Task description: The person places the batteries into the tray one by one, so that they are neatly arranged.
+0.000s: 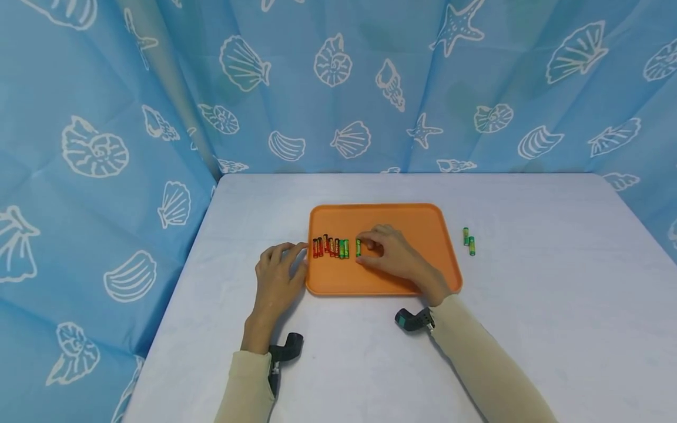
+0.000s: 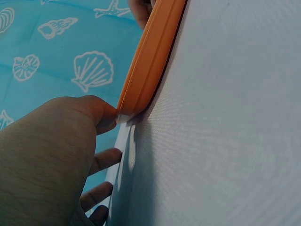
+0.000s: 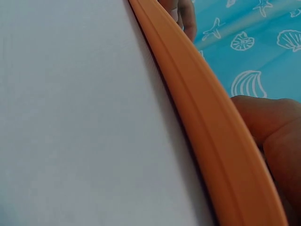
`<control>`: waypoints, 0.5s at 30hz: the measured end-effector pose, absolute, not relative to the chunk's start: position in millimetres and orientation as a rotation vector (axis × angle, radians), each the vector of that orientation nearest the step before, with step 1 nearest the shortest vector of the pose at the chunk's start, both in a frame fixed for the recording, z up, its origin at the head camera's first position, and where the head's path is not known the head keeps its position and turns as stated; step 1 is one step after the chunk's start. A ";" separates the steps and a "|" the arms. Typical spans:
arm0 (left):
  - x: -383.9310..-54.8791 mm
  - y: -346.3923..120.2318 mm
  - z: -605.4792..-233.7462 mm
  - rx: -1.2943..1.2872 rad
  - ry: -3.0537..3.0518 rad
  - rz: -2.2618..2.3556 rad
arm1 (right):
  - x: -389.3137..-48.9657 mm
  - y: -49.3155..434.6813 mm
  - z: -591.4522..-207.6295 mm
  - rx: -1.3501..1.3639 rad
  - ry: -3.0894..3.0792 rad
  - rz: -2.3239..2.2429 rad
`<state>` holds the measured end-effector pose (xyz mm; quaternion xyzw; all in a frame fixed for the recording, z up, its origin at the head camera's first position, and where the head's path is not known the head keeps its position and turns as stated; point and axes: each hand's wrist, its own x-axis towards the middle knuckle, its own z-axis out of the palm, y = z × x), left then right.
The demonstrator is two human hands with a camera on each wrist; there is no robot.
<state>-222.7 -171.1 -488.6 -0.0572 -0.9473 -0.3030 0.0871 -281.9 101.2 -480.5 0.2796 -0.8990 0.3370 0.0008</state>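
Observation:
An orange tray (image 1: 391, 286) lies on the table. At its left side stands a row of several red-and-black batteries (image 1: 319, 247), with two green batteries (image 1: 344, 249) at the row's right end. A little apart from them, my right hand (image 1: 390, 251) pinches another green battery (image 1: 358, 248) between thumb and fingers, over the tray. My left hand (image 1: 279, 277) touches the tray's left edge, its fingers loosely spread. In the left wrist view the thumb (image 2: 106, 112) meets the tray's near corner. The tray wall hides the batteries from both wrist views.
Two loose green batteries (image 1: 472, 246) lie on the white tablecloth (image 1: 529, 282) to the right of the tray. A blue curtain with white shell prints (image 1: 328, 88) hangs behind the table and along its left side.

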 end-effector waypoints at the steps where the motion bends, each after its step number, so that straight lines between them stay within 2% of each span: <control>1: -222.6 -171.3 -488.3 -0.168 -2.820 -0.904 | -282.4 99.9 -480.4 0.879 -2.825 1.060; 15: -223.8 -171.1 -489.5 -0.156 -2.828 -0.898 | -288.0 91.5 -484.3 0.909 -2.813 1.056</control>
